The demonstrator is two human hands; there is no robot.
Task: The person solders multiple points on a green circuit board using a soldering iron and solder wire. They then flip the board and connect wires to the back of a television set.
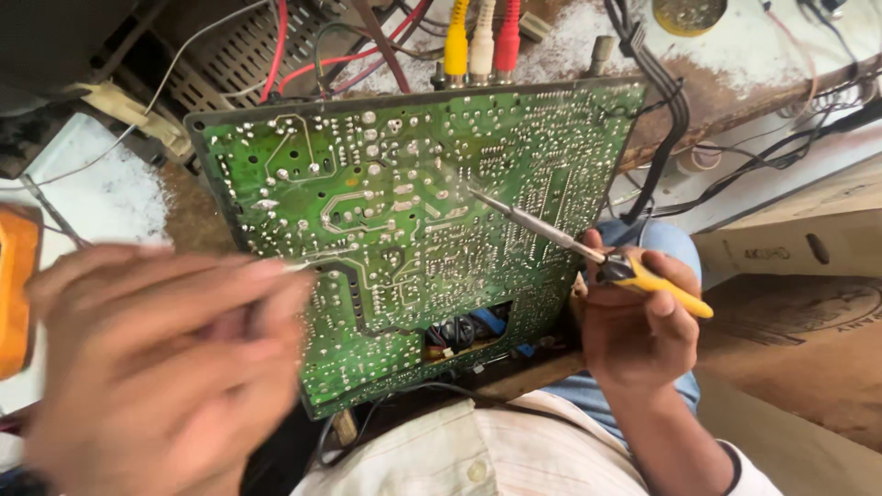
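Your right hand (pixel 638 321) grips the soldering iron (pixel 588 253) by its yellow handle, tip on the stiff, fragile green circuit board (pixel 413 239) propped before you; your blurred left hand (pixel 156 367) pinches thin wire, probably solder.

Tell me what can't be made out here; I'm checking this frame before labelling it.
Head view only:
- Left hand: motion-blurred; whatever thin thing it pinches is unclear.
- Green printed circuit board: component side faces away; the lower edge is hidden by the person's shirt.
- Yellow-handled soldering iron in the right hand: tip contact too small to judge.
- Orange device: cut off by the left edge.
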